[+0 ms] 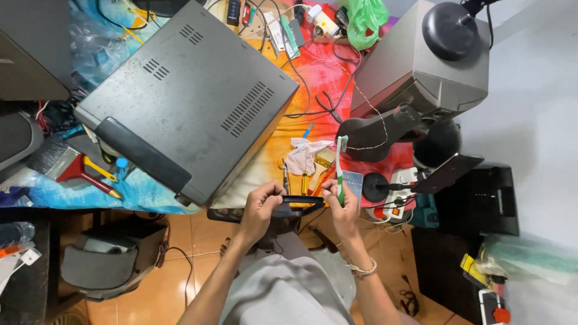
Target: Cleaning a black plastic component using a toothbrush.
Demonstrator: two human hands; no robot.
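This looks like a home electronics repair corner. A big grey amplifier case lies on a table covered with a bright cloth, among loose wires, a paintbrush, screwdrivers and a power strip. Orange floor tiles and more equipment crowd around below.

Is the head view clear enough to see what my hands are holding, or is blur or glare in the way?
Head view: evenly lit, no strong glare; left hand and right hand are sharp, gripping a flat black part, the right also a green-and-white toothbrush. The edges bow with wide-angle distortion.
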